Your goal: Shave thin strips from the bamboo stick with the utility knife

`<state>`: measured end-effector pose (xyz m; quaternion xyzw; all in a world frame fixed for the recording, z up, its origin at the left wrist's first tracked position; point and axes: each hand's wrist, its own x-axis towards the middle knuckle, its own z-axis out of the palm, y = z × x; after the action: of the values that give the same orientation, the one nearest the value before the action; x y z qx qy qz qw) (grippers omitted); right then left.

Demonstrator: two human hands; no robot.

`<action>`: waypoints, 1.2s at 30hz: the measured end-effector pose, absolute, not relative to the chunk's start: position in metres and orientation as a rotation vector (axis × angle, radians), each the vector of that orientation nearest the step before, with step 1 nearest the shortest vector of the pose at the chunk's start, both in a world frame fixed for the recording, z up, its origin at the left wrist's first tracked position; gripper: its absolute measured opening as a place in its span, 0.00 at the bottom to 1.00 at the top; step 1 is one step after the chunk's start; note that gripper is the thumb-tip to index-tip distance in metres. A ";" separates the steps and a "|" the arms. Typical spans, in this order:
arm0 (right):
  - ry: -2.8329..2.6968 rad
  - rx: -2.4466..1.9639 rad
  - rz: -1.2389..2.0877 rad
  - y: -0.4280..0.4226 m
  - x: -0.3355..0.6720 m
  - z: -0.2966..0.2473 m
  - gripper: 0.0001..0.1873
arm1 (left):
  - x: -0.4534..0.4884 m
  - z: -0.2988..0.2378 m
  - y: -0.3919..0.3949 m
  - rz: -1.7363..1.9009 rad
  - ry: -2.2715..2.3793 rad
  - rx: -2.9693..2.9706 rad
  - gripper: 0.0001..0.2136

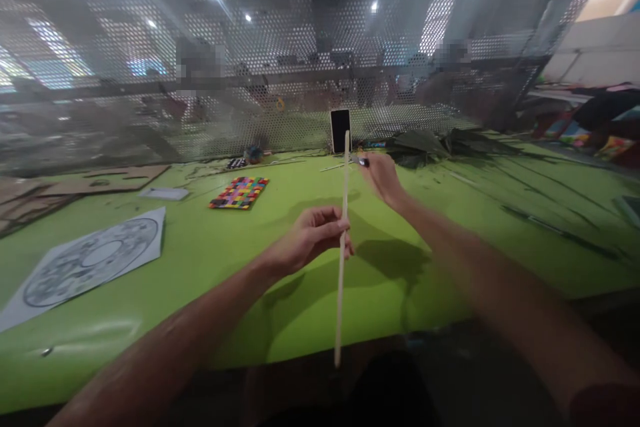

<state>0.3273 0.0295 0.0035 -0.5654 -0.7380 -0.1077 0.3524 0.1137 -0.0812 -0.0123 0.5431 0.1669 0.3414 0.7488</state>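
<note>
My left hand (pixel 313 237) is closed around the middle of a long pale strip (pixel 341 280), which stands nearly upright above the green table (pixel 210 267). Farther out, my right hand (pixel 381 177) is closed on a small dark-handled tool (pixel 361 161) whose tip sits near the top of the strip. A black phone (pixel 341 130) stands upright just behind the strip's top end.
A multicoloured woven mat (pixel 239 192) lies left of centre. A printed sheet with a round pattern (pixel 90 263) lies at the left, brown cardboard cut-outs (pixel 85 185) behind it. Green leaves (pixel 440 145) are piled at the back right. A perforated metal screen (pixel 250 67) closes the far side.
</note>
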 end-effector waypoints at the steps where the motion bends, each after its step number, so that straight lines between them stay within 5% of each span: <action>1: -1.896 -1.445 -0.289 0.030 0.331 0.005 0.11 | 0.113 -0.013 -0.080 0.757 0.375 1.185 0.08; 9: -2.159 -1.109 -0.224 0.015 0.307 -0.005 0.08 | 0.110 -0.017 -0.065 0.928 0.409 1.091 0.07; 36: -2.106 -1.220 -0.240 0.017 0.310 -0.003 0.10 | 0.112 -0.017 -0.068 0.925 0.421 1.141 0.08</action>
<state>0.3104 0.0166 -0.0034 -0.4688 -0.8096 -0.0924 0.3409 0.1121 -0.0683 -0.0171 0.5165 0.1908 0.4189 0.7220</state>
